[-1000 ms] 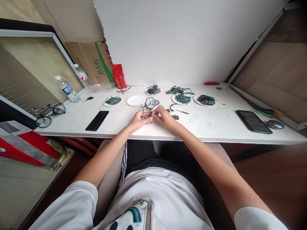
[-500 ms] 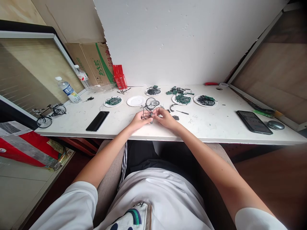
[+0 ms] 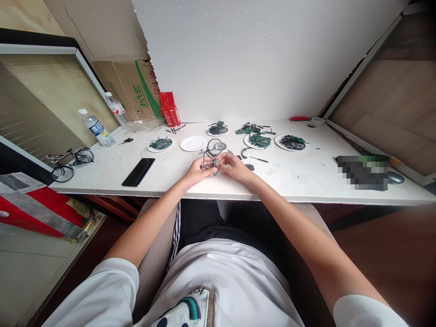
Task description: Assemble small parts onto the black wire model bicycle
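Note:
A partly built model bicycle (image 3: 215, 146) is between my hands near the front middle of the white table, its spoked wheel pointing away from me. My left hand (image 3: 199, 171) is closed around the frame from the left. From the right, my right hand (image 3: 235, 166) pinches at the same spot, where a small round grey part (image 3: 216, 163) shows between the fingertips. My fingers hide much of the frame. Just right of my hands lie a thin dark rod (image 3: 259, 159) and a small dark flat piece (image 3: 250, 167).
Paper plates of dark and green model parts (image 3: 260, 141) stand along the back, beside a bare plate (image 3: 193, 143). A finished model bicycle (image 3: 72, 162) and a black phone (image 3: 138, 172) are at left. Bottles (image 3: 97, 129) stand behind. A pixelated patch (image 3: 363, 173) covers something at right.
Both hands stay in nearly the same place. The right fingers have shifted slightly, and the small round part shows more clearly between them. The phone area at right is now pixelated.

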`<action>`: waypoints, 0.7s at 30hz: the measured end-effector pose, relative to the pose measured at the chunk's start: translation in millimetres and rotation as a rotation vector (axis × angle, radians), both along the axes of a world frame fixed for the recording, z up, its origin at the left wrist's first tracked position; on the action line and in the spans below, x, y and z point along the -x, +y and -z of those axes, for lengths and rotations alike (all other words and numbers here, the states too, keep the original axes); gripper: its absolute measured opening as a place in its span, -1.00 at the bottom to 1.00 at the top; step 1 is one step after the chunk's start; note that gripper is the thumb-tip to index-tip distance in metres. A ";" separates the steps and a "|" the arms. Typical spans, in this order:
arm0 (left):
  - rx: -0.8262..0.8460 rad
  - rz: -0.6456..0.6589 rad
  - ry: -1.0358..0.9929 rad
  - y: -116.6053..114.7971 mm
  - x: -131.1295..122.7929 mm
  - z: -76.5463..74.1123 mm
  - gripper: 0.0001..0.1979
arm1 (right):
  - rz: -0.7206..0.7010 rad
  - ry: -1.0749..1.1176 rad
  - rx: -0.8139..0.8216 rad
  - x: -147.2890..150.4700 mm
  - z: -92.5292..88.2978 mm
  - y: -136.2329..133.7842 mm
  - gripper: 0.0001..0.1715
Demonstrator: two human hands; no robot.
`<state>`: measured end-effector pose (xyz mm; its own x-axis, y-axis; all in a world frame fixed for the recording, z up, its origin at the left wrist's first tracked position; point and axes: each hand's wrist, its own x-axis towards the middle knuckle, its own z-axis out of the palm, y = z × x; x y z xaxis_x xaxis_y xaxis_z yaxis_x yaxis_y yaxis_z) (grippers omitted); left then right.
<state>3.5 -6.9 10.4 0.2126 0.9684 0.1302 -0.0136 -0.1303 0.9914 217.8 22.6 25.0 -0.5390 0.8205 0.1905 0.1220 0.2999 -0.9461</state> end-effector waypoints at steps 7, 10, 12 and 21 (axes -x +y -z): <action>0.008 0.003 0.000 0.3 0.6 -0.1 -0.41 | -0.012 -0.005 0.009 -1.2 1.9 2.9 -0.50; 0.007 0.006 -0.006 1.1 1.1 1.1 -0.40 | -0.015 0.008 0.022 -1.1 3.0 3.8 -0.48; 0.006 0.009 -0.011 1.6 1.3 1.6 -0.40 | -0.016 0.024 0.025 -1.2 3.8 4.4 -0.46; 0.017 0.010 -0.037 3.7 1.2 4.2 -0.39 | -0.014 0.070 0.011 -1.0 10.5 7.9 -0.47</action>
<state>2.3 -3.2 6.2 0.2178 0.9684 0.1216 -0.0517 -0.1130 0.9922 218.8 30.5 14.5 -0.5364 0.8150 0.2191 0.0509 0.2904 -0.9556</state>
